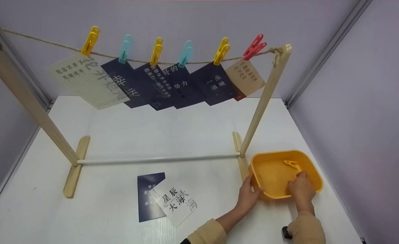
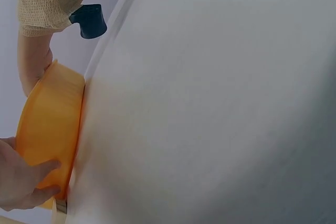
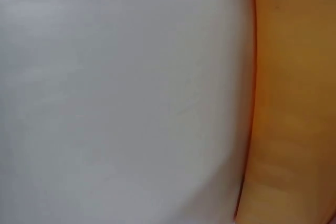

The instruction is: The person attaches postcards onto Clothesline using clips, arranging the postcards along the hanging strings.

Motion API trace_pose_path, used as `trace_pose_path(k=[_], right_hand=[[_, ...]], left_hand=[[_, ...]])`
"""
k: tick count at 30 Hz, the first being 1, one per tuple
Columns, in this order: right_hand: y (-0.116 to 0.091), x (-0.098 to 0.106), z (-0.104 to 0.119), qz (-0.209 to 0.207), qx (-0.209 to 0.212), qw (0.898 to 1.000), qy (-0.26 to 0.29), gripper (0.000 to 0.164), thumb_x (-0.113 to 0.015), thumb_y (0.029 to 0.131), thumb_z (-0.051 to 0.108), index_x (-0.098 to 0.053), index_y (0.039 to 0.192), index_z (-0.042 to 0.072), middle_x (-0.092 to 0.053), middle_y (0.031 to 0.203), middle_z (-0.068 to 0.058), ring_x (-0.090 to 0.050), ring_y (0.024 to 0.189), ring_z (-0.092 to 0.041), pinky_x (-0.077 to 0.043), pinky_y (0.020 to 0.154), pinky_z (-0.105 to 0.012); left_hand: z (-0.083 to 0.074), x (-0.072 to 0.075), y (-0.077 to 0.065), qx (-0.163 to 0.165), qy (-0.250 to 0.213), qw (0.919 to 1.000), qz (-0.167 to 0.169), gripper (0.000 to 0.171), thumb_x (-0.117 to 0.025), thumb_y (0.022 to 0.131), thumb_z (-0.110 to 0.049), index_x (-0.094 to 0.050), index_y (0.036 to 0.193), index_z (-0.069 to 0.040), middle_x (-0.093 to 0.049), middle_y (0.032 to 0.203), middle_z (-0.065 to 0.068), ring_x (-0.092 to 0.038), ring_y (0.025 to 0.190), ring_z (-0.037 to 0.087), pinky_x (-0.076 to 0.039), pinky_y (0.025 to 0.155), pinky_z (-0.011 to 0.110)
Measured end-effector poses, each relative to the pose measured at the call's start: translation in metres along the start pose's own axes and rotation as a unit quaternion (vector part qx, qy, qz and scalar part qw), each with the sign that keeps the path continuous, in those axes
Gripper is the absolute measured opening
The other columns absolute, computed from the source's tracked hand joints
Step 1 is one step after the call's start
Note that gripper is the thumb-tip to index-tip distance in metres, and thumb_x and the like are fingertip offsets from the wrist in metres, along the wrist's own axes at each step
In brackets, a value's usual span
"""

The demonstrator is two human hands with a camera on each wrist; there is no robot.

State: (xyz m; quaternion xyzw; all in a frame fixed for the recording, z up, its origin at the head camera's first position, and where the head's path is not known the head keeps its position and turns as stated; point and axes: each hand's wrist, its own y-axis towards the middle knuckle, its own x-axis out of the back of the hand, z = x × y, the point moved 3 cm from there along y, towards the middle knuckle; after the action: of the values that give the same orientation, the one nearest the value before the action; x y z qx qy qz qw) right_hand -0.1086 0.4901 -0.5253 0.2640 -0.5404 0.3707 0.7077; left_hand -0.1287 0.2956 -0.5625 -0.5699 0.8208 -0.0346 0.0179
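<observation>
A yellow plastic basin [image 1: 258, 159] stands on the white table at the right. My left hand [image 1: 247, 195] holds its near left corner; in the left wrist view that left hand [image 2: 18, 177] has fingers spread down the basin's outer wall [image 2: 52, 114]. Inside the basin is my right hand [image 1: 302, 189], fingers bent downward and partly hidden. A yellow clothespin [image 1: 291, 164] extends just beyond these fingertips; I cannot tell if they pinch it. Only the basin's outer side [image 3: 294, 103] and the tabletop show in the right wrist view.
A wooden frame [image 1: 265, 98] carries a twine line [image 1: 58, 44] with several cards hung by yellow, blue and red clothespins [image 1: 253, 47]. On the table, a white card [image 1: 177, 206] overlaps a dark blue card [image 1: 148, 210]. A white crossbar [image 1: 158, 159] joins the frame's feet.
</observation>
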Motion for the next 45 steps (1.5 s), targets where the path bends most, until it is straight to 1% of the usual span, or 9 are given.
trace_pose_path(k=[7, 13, 18, 21, 26, 31, 34, 39, 45], right_hand=[[0.0034, 0.0014, 0.0016, 0.073, 0.009, 0.997, -0.026, 0.016, -0.052, 0.071, 0.015, -0.055, 0.077, 0.001, -0.052, 0.07, -0.01, -0.047, 0.064, -0.026, -0.036, 0.052, -0.04], [0.0044, 0.001, 0.0009, 0.048, 0.031, 0.998, -0.04, 0.032, -0.052, 0.072, 0.018, -0.044, 0.086, -0.009, -0.043, 0.076, -0.02, -0.045, 0.065, -0.034, -0.037, 0.054, -0.044], [0.0055, 0.0003, 0.0006, 0.031, 0.037, 0.998, -0.05, 0.033, -0.052, 0.074, 0.028, -0.052, 0.063, -0.004, -0.044, 0.058, -0.011, -0.042, 0.051, -0.025, -0.035, 0.043, -0.034], [0.0054, -0.0002, 0.001, 0.032, 0.033, 0.998, -0.043, 0.038, -0.051, 0.075, 0.033, -0.051, 0.057, 0.0, -0.042, 0.05, -0.007, -0.041, 0.048, -0.022, -0.033, 0.041, -0.031], [0.0051, -0.0005, 0.0019, 0.035, 0.037, 0.998, -0.022, 0.034, -0.051, 0.075, 0.031, -0.057, 0.068, -0.001, -0.049, 0.057, -0.008, -0.044, 0.053, -0.023, -0.036, 0.047, -0.034], [0.006, -0.0011, 0.0015, 0.042, 0.057, 0.997, -0.007, 0.028, -0.054, 0.071, 0.023, -0.059, 0.085, -0.001, -0.056, 0.076, -0.016, -0.049, 0.064, -0.028, -0.039, 0.055, -0.039], [0.0062, -0.0011, 0.0009, 0.049, 0.069, 0.996, -0.005, 0.025, -0.058, 0.071, 0.022, -0.058, 0.085, 0.001, -0.056, 0.078, -0.014, -0.049, 0.065, -0.028, -0.038, 0.057, -0.039], [0.004, -0.0013, -0.0006, 0.047, 0.078, 0.996, 0.01, 0.023, -0.057, 0.074, 0.031, -0.055, 0.074, 0.007, -0.051, 0.066, -0.003, -0.044, 0.058, -0.02, -0.033, 0.051, -0.031], [0.0046, 0.0001, -0.0038, 0.001, 0.049, 0.998, 0.047, 0.036, -0.049, 0.079, 0.039, -0.055, 0.086, 0.004, -0.054, 0.074, -0.008, -0.046, 0.063, -0.023, -0.037, 0.057, -0.034]], left_hand=[[-0.0007, 0.0008, 0.0015, 0.01, -0.006, 0.9999, -0.002, 0.058, -0.061, 0.072, -0.011, -0.033, 0.123, -0.006, -0.037, 0.121, 0.001, -0.034, 0.11, 0.012, -0.029, 0.089, 0.026], [-0.0012, 0.0009, 0.0004, 0.015, -0.028, 0.9995, -0.001, 0.06, -0.061, 0.07, -0.008, -0.033, 0.122, -0.004, -0.038, 0.12, 0.002, -0.035, 0.109, 0.012, -0.029, 0.089, 0.026], [-0.0023, 0.0008, 0.0009, 0.014, -0.03, 0.9994, 0.0, 0.06, -0.061, 0.07, -0.006, -0.033, 0.122, -0.004, -0.038, 0.12, 0.001, -0.035, 0.109, 0.011, -0.029, 0.088, 0.024], [-0.0028, 0.0013, 0.0011, 0.01, -0.03, 0.9995, 0.0, 0.058, -0.061, 0.07, -0.005, -0.034, 0.121, -0.005, -0.038, 0.12, 0.0, -0.035, 0.109, 0.009, -0.03, 0.088, 0.024], [-0.0026, 0.0014, 0.0015, 0.005, -0.025, 0.9997, -0.001, 0.057, -0.061, 0.07, -0.004, -0.035, 0.121, -0.007, -0.038, 0.12, -0.001, -0.035, 0.109, 0.01, -0.03, 0.088, 0.024], [-0.0024, 0.0008, 0.0008, 0.012, -0.021, 0.9997, -0.002, 0.056, -0.061, 0.07, -0.005, -0.036, 0.12, -0.009, -0.039, 0.12, -0.003, -0.035, 0.109, 0.008, -0.03, 0.088, 0.024], [-0.0028, 0.0002, -0.0003, 0.016, -0.025, 0.9996, -0.003, 0.056, -0.062, 0.07, -0.005, -0.037, 0.119, -0.01, -0.04, 0.119, -0.004, -0.035, 0.108, 0.007, -0.03, 0.087, 0.023], [-0.003, -0.0005, -0.0023, 0.025, -0.033, 0.9991, -0.006, 0.057, -0.063, 0.067, -0.005, -0.037, 0.118, -0.009, -0.04, 0.118, -0.001, -0.035, 0.109, 0.011, -0.03, 0.088, 0.025], [-0.0059, -0.0007, -0.0036, 0.024, -0.04, 0.9989, -0.008, 0.057, -0.062, 0.067, -0.003, -0.037, 0.118, -0.007, -0.04, 0.118, 0.001, -0.036, 0.109, 0.013, -0.03, 0.088, 0.027]])
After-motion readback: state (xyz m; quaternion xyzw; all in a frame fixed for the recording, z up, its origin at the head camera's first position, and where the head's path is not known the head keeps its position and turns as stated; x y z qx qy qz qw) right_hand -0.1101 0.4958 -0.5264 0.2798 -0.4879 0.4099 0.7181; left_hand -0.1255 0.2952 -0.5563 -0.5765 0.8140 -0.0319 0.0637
